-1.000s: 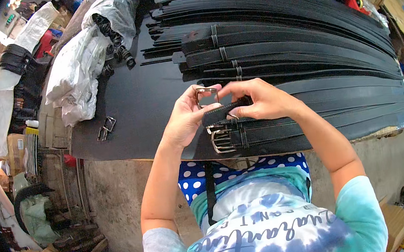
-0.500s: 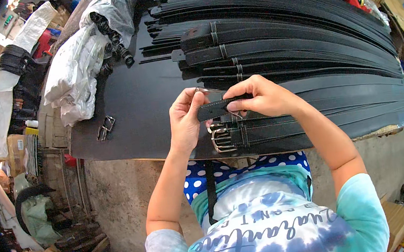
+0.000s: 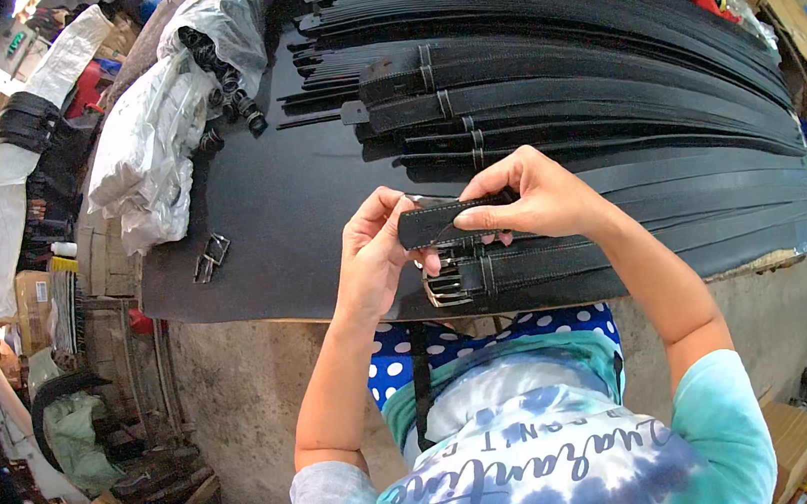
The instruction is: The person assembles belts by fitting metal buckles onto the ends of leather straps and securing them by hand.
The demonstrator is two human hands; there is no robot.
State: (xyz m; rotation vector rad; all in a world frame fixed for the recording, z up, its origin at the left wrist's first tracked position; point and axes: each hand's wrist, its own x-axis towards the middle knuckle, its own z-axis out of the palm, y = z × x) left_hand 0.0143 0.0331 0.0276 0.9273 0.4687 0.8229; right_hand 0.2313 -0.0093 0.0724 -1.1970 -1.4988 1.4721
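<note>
Black belt strap [image 3: 431,225], long axis left-right; left hand [image 3: 372,244] grips its end; right hand [image 3: 536,197] pinches it farther along.

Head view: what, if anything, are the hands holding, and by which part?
A black strap: left hand at its left end, right hand pinching it farther right.
</note>
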